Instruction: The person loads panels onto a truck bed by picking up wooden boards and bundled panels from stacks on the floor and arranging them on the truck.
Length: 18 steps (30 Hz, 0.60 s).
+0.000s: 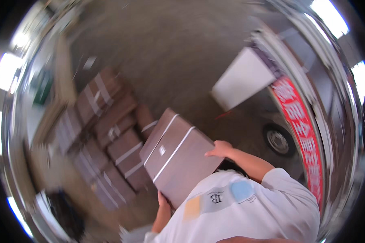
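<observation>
A flat brown carton (181, 152) is held up against my front, tilted, with two white straps round it and a small white label on its face. At its right edge, my right hand (220, 149) grips with the thumb over the top face and the other fingers partly hidden. Lower down, my left hand (163, 200) closes on the carton's near left edge, its fingers mostly out of sight. Stacked brown cartons (129, 156) with similar white straps lie on the floor to the left of the held one.
On the right stands a truck (312, 93) with a red banner (298, 125) along its side and a wheel (278, 139) below. A white panel (243, 79) juts from it. Long pale boards (63, 73) are at the far left, above a dark object (65, 214). The surroundings are blurred.
</observation>
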Tool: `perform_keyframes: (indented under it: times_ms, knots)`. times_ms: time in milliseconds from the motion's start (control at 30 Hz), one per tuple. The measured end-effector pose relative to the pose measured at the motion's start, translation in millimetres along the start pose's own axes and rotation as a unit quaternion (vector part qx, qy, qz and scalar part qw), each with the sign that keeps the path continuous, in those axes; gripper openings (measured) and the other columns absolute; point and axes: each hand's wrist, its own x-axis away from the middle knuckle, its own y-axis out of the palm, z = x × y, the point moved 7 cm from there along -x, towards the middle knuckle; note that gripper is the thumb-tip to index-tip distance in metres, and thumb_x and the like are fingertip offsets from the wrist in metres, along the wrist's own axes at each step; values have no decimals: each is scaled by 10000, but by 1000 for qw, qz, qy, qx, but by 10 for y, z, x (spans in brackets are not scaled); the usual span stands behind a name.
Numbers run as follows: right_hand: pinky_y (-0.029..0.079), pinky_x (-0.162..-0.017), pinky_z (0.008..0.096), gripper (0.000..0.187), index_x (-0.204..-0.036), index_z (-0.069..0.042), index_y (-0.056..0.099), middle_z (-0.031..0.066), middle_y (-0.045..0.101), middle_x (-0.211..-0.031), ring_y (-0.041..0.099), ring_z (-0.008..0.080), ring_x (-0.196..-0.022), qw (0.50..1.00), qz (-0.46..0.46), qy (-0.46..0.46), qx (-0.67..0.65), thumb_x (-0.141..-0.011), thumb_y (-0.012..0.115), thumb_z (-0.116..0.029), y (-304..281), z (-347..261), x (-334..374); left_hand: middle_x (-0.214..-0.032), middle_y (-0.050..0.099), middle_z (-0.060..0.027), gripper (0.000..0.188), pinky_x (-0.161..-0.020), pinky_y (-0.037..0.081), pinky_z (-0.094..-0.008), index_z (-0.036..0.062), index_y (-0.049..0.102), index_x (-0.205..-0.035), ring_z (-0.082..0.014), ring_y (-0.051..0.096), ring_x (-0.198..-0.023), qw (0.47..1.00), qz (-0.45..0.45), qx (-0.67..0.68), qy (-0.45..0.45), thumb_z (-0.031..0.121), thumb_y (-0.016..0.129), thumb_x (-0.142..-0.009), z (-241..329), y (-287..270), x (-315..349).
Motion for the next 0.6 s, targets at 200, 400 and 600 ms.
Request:
perform_keyframes:
  times_ms: [200, 400, 600]
  knots:
    - [523, -951, 449, 945, -1279, 41, 612, 246, 709, -1166, 675, 392, -1114, 982, 137, -11, -131, -707, 776, -693, -422, 717, 669, -1482, 550, -17, 676, -1090, 446, -420, 140, 507, -1472, -235, 525, -1342, 985, -51, -83, 142, 632, 349, -1037, 871, 1032, 487]
    - [526, -944, 452, 943, -1298, 59, 591, 258, 712, -1121, 683, 404, -1072, 912, 305, -82, -262, -709, 795, -648, -941, 1832, 1231, -1246, 649, -7, 561, -912, 500, -390, 168, 614, -1300, -215, 611, -1138, 920, -190, -111, 324, 615, 433, -1014, 1439, 2718, 826]
    - [569, -824, 412, 859, -1231, 53, 618, 232, 733, -1014, 729, 378, -932, 813, 442, -100, -365, -682, 858, -563, -1714, 2834, 1909, -729, 546, 94, 357, -575, 439, -323, 249, 609, -845, -112, 548, -685, 928, -234, -122, 264, 594, 603, -938, 1671, 4432, 910]
